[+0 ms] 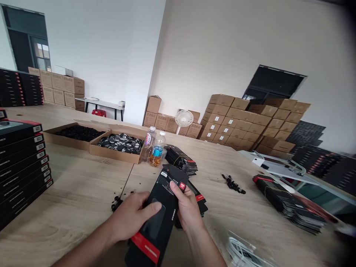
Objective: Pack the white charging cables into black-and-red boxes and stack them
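Observation:
Both of my hands grip a long black packaging box [169,215] with a red band at its near end and a window in its face. My left hand [136,215] is closed on its left edge, thumb lying over the window. My right hand [187,205] holds the far right corner, thumb on the printed face. Whether the box is folded flat I cannot tell. Behind it, partly covered, lie more black-and-red boxes [200,200]. Small black parts [116,203] are scattered just beyond my left hand.
Cartons of black pieces [79,133] and round black-and-white pieces [119,144] stand beyond, next to two bottles [156,150]. Banded flat boxes lie behind [180,159] and at right [286,204]. Stacked black boxes [22,167] rise at left; a white coiled cable [241,252] lies near front right.

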A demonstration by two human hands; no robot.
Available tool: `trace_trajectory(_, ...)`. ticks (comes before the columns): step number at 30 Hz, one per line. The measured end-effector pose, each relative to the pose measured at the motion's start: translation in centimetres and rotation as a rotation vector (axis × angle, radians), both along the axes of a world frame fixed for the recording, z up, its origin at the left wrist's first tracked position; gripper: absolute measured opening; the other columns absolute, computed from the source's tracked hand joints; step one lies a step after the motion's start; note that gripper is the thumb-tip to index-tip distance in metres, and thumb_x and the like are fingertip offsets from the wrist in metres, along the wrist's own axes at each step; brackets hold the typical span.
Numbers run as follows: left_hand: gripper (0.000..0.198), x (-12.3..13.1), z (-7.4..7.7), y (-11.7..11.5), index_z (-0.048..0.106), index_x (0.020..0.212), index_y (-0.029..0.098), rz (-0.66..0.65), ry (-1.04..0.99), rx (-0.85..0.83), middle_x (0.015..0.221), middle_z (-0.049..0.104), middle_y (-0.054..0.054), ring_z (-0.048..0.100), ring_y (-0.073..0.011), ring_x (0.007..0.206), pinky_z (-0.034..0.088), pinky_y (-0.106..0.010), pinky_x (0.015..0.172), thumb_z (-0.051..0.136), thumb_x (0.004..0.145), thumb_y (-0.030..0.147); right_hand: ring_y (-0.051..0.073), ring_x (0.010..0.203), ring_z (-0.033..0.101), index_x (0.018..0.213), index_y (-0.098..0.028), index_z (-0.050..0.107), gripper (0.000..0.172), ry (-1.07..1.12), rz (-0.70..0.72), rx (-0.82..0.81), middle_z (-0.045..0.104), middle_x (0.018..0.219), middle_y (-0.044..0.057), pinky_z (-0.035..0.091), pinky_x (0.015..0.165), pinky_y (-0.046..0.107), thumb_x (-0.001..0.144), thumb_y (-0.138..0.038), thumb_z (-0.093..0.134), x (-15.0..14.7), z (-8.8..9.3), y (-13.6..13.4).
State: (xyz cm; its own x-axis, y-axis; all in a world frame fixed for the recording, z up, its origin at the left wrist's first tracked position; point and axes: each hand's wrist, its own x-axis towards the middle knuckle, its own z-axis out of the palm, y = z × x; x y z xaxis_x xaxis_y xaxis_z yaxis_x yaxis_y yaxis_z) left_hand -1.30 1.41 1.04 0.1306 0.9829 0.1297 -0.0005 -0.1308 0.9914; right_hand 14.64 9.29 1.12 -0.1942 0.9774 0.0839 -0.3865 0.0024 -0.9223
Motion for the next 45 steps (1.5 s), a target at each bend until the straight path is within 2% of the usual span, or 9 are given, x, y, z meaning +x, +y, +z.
trace_trajectory(3,0.040,-0.2,-0.1,0.6,0.070,0.079,0.013,-0.006,-0.107,-0.082,0.066,0.069,-0.001,0.057,-0.0134,0.055,0.044,-0.024,0.054,0.070,0.078,0.053,0.026,0.089,0.070,0.096,-0.020,0.075,0.039,-0.091,0.038,0.021,0.078,0.090,0.005,0.055,0.082,0.039,0.072,-0.051,0.080,-0.5,-0.1,-0.5)
trace_trajectory(10,0.032,-2.5,1.0,1.5,0.071,0.080,0.013,0.284,-0.468,-0.260,0.063,0.072,-0.006,0.066,-0.0197,0.054,0.053,-0.029,0.052,0.078,0.068,0.041,0.023,0.081,0.070,0.092,-0.018,0.073,0.034,-0.129,0.457,-0.038,0.075,0.087,0.005,0.052,0.084,0.040,0.076,-0.047,0.078,-2.5,-0.6,-3.3)
trace_trajectory(13,0.028,-3.1,0.6,1.7,0.072,0.077,0.012,0.275,-0.336,-0.198,0.062,0.071,-0.005,0.065,-0.0184,0.054,0.052,-0.027,0.052,0.076,0.071,0.040,0.022,0.083,0.067,0.103,-0.018,0.071,0.042,-0.202,0.349,0.001,0.072,0.084,0.004,0.051,0.085,0.039,0.079,-0.052,0.074,-2.4,-1.1,-2.7)
trace_trajectory(17,0.035,-2.5,-0.3,1.7,0.073,0.081,0.012,0.274,-0.059,-0.098,0.058,0.065,-0.001,0.057,-0.0129,0.044,0.042,-0.020,0.038,0.074,0.076,0.046,0.020,0.081,0.063,0.139,-0.023,0.049,0.079,-0.280,0.075,0.047,0.066,0.080,-0.001,0.051,0.079,0.035,0.072,-0.049,0.081,-1.7,-1.7,-1.3)
trace_trajectory(22,0.079,-2.2,-0.5,1.7,0.043,0.143,0.022,0.370,-0.032,-0.057,0.064,0.064,0.005,0.056,-0.0133,0.041,0.039,-0.019,0.032,0.074,0.076,0.052,0.017,0.076,0.063,0.144,-0.027,0.044,0.082,-0.247,0.162,-0.018,0.064,0.079,-0.003,0.049,0.067,0.029,0.073,-0.047,0.080,-1.1,-1.3,-1.2)
trace_trajectory(28,0.076,-2.2,-0.5,1.8,0.043,0.142,0.021,0.270,-0.197,0.008,0.079,0.070,-0.001,0.067,-0.0175,0.068,0.050,-0.024,0.057,0.072,0.079,0.052,0.022,0.092,0.068,0.146,-0.032,0.041,0.084,-0.108,0.317,-0.067,0.072,0.098,0.002,0.050,0.075,0.032,0.073,-0.040,0.082,-1.1,-0.1,-2.1)
trace_trajectory(32,0.059,-2.0,-0.4,1.8,0.052,0.129,0.022,0.233,-0.269,-0.002,0.081,0.070,0.000,0.065,-0.0169,0.072,0.050,-0.025,0.063,0.071,0.081,0.050,0.023,0.089,0.068,0.136,-0.033,0.049,0.072,-0.053,0.372,-0.055,0.072,0.101,0.002,0.052,0.075,0.034,0.072,-0.036,0.082,-1.3,-0.2,-2.1)
trace_trajectory(36,0.038,-1.9,-0.3,1.6,0.059,0.105,0.021,0.155,-0.284,0.027,0.084,0.069,0.001,0.062,-0.0148,0.071,0.048,-0.024,0.065,0.070,0.081,0.049,0.017,0.064,0.063,0.099,-0.028,0.066,0.035,-0.127,0.300,-0.058,0.068,0.075,-0.004,0.047,0.057,0.027,0.073,-0.047,0.079,-1.4,-1.1,-1.4)
trace_trajectory(45,0.030,-1.5,0.2,0.8,0.058,0.111,0.022,0.131,-0.165,0.028,0.092,0.069,-0.001,0.060,-0.0169,0.082,0.044,-0.025,0.073,0.056,0.092,0.044,0.017,0.057,0.055,0.072,-0.019,0.070,0.046,-0.279,0.119,0.095,0.063,0.062,0.001,0.044,0.054,0.029,0.076,-0.065,0.069,-0.8,-0.9,-0.5)
